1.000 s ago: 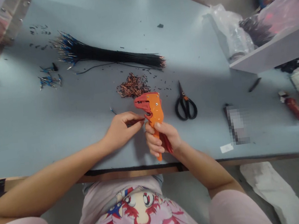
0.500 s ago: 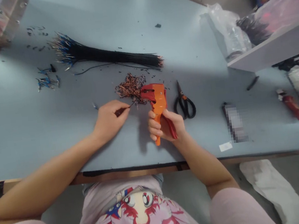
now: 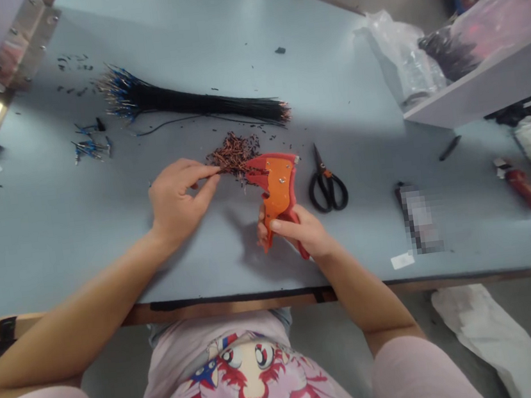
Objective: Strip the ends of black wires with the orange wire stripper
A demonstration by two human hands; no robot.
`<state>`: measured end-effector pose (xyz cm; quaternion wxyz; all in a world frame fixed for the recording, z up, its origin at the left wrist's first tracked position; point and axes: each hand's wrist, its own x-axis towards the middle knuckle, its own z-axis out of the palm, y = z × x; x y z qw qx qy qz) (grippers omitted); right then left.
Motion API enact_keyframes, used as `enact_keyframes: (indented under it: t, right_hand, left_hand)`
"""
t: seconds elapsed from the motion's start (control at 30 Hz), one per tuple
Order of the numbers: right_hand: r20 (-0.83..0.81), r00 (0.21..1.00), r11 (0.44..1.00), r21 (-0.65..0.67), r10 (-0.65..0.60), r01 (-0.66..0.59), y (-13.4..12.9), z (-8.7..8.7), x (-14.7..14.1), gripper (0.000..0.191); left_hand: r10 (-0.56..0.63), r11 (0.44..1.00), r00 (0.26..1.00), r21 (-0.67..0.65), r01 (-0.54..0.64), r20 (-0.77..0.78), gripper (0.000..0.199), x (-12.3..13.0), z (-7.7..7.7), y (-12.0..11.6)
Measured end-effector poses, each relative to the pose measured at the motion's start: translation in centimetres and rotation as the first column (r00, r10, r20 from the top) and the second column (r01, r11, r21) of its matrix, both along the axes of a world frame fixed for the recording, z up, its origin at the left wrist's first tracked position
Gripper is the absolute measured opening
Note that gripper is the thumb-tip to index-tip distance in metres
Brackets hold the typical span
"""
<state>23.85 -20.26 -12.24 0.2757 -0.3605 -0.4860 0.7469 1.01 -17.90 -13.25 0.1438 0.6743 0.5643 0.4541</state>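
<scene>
My left hand [image 3: 181, 196] is closed in a pinch, with thumb and forefinger on a thin black wire whose tip is hard to tell from the scraps behind it. My right hand [image 3: 298, 230] grips an orange and red wire stripper [image 3: 279, 181] by its handles. The stripper's red jaws point left, toward the pinched fingertips. Just behind the jaws lies a pile of copper and black wire scraps [image 3: 233, 153]. Farther back rests a long bundle of black wires [image 3: 200, 101], with blue terminals at its left end and bare copper at its right.
Black-handled scissors [image 3: 326, 185] lie right of the stripper. Several short blue-ended pieces [image 3: 91, 148] sit at the left. Farther right are a blurred-out phone-like object [image 3: 417, 216], a white label [image 3: 403, 261] and a red-handled tool [image 3: 526, 191]. Plastic bags [image 3: 410, 58] stand by a shelf [image 3: 478, 79].
My left hand has moved slightly left and up, its fingers stretched farther toward the jaws. The stripper has turned in my right hand, and my thumb now lies across its handle.
</scene>
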Motion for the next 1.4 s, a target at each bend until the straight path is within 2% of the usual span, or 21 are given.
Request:
enact_keyframes:
  t: [0.13, 0.37, 0.53, 0.67, 1.03, 1.27, 1.4]
  right_hand:
    - [0.039, 0.999, 0.994, 0.099, 0.037, -0.041, -0.2, 0.1, -0.1, 0.027]
    - [-0.158, 0.986, 0.994, -0.079, 0.061, -0.075, -0.5, -0.3, 0.3, 0.030]
    - [-0.238, 0.967, 0.979, -0.159, 0.087, -0.127, -0.6, -0.2, 0.4, 0.033]
    - [-0.233, 0.967, 0.978, -0.149, 0.107, -0.144, -0.7, -0.2, 0.4, 0.032]
    - [-0.219, 0.967, 0.971, -0.169, 0.128, -0.166, -0.8, -0.3, 0.1, 0.033]
    - [-0.185, 0.976, 0.969, -0.196, 0.117, -0.154, -1.1, 0.0, 0.1, 0.029]
    - [-0.172, 0.978, 0.967, -0.202, 0.121, -0.156, -1.1, 0.2, 0.0, 0.028]
  left_hand:
    - [-0.015, 1.000, 0.999, -0.012, 0.015, -0.029, 0.013, 0.1, 0.4, -0.2]
    - [-0.152, 0.988, 0.984, -0.006, 0.154, 0.098, 0.011, 0.4, 1.0, -0.5]
    - [-0.181, 0.983, 0.968, 0.011, 0.182, 0.175, 0.010, 0.5, 1.4, -0.7]
    - [-0.203, 0.979, 0.961, 0.028, 0.202, 0.188, 0.009, 0.5, 1.3, -0.7]
    - [-0.202, 0.973, 0.961, -0.071, 0.219, 0.190, 0.010, 0.6, 1.6, -0.9]
    - [-0.225, 0.971, 0.951, -0.037, 0.238, 0.214, 0.010, 0.6, 1.6, -0.9]
    - [-0.230, 0.967, 0.951, -0.064, 0.248, 0.204, 0.011, 0.7, 1.6, -0.9]
